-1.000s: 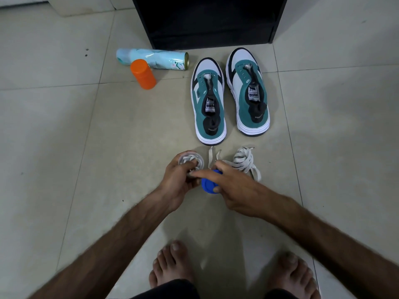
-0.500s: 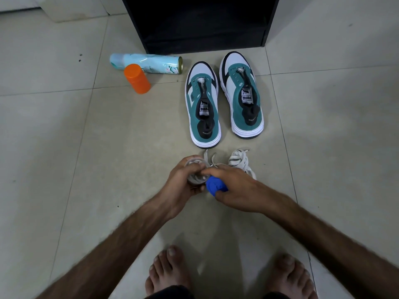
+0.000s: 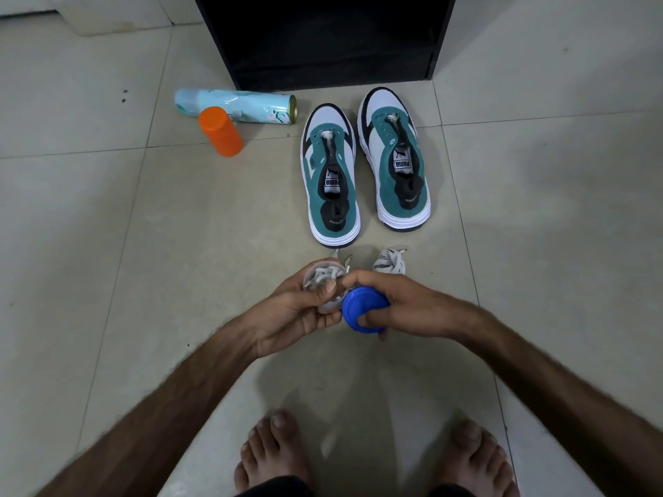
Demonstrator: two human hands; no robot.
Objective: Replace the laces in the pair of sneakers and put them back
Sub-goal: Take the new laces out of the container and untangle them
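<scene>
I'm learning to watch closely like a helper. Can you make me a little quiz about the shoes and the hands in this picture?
1. True or false: the two sneakers already have laces threaded through them.
2. What does the right hand grip? A) the orange bottle B) a blue lid C) a sneaker
3. Fill in: the left hand holds a small clear container stuffed with white ____.

Key
1. False: their eyelets are bare, and a loose lace bundle lies on the floor behind the hands.
2. B
3. laces
</scene>
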